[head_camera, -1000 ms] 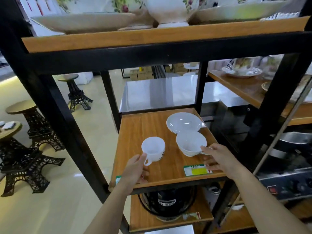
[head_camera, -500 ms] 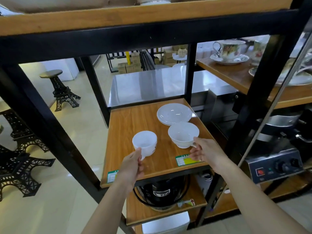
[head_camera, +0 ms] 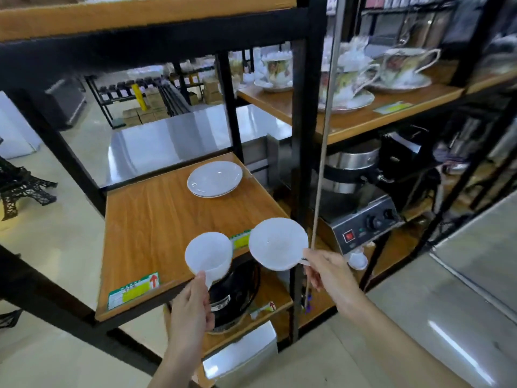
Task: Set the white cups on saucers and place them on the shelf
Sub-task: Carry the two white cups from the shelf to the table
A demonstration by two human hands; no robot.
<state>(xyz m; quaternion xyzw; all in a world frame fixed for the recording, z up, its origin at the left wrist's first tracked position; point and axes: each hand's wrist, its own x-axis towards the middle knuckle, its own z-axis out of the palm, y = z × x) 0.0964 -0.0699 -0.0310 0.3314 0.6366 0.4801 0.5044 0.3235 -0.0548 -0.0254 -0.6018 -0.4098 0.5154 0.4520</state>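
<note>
Handle of the smaller white cup (head_camera: 208,254) hidden inside the left hand (head_camera: 193,306). Black appliance (head_camera: 235,292) on the lower shelf mostly covered by cups and shelf board (head_camera: 156,219). Price labels (head_camera: 133,290) too small to read. Floral cups (head_camera: 347,79), far right, blurred. Both forearms cut off at bottom edge.

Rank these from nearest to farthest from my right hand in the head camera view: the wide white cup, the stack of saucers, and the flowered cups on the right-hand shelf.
From the right hand:
1. Wide white cup, held by its handle in that hand.
2. Stack of saucers, at the back of the wooden shelf.
3. Flowered cups, up on the right-hand shelf.
</note>
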